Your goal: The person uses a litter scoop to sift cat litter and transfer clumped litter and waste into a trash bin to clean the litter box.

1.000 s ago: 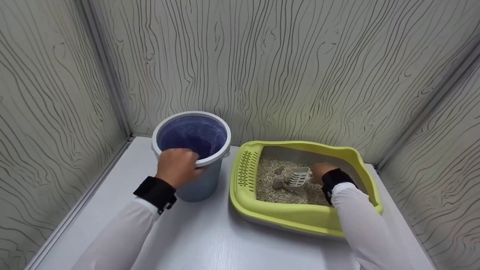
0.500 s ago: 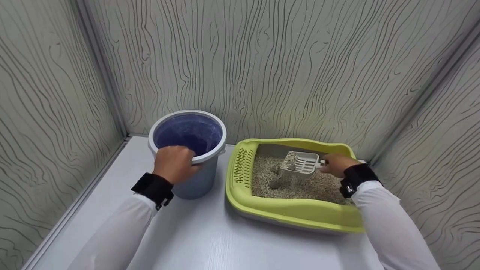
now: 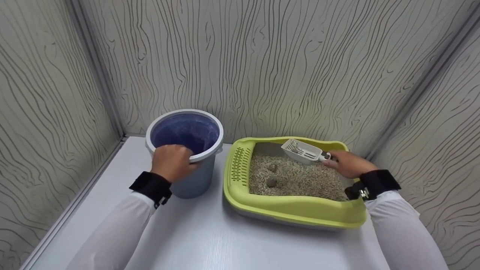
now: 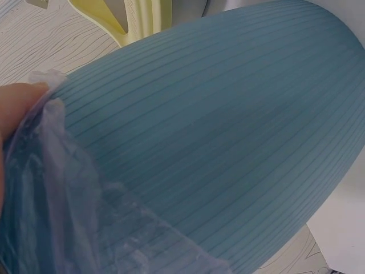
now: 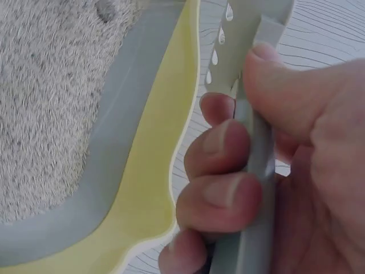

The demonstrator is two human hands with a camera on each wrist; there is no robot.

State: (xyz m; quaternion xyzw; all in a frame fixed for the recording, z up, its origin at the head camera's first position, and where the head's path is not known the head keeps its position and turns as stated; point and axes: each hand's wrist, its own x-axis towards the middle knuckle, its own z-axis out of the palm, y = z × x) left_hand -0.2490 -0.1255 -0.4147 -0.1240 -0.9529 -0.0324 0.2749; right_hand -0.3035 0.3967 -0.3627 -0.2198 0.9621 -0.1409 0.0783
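My left hand (image 3: pixel 171 162) grips the near rim of a blue-grey trash bin (image 3: pixel 193 184), its fingers over the edge. In the left wrist view, a thin see-through plastic bag (image 4: pixel 68 171) hangs over the bin's ribbed wall under the thumb. My right hand (image 3: pixel 349 164) holds a pale slotted litter scoop (image 3: pixel 305 153) by the handle, above the back of a yellow-green litter box (image 3: pixel 292 206). Some material lies in the scoop's far end. Fingers wrap the scoop handle (image 5: pixel 256 228) in the right wrist view. Two dark clumps (image 3: pixel 271 182) rest in the beige litter (image 3: pixel 311 183).
Bin and litter box stand side by side on a white table (image 3: pixel 210 240), close to the wood-grain back wall (image 3: pixel 225 67). Side walls of the same pattern rise at left and right. A perforated panel (image 3: pixel 239 165) forms the litter box's left end.
My right hand has lifted the scoop out of the litter and moved it up and back, tilting it. Two clumps now show in the litter. The left hand keeps its grip on the bin.
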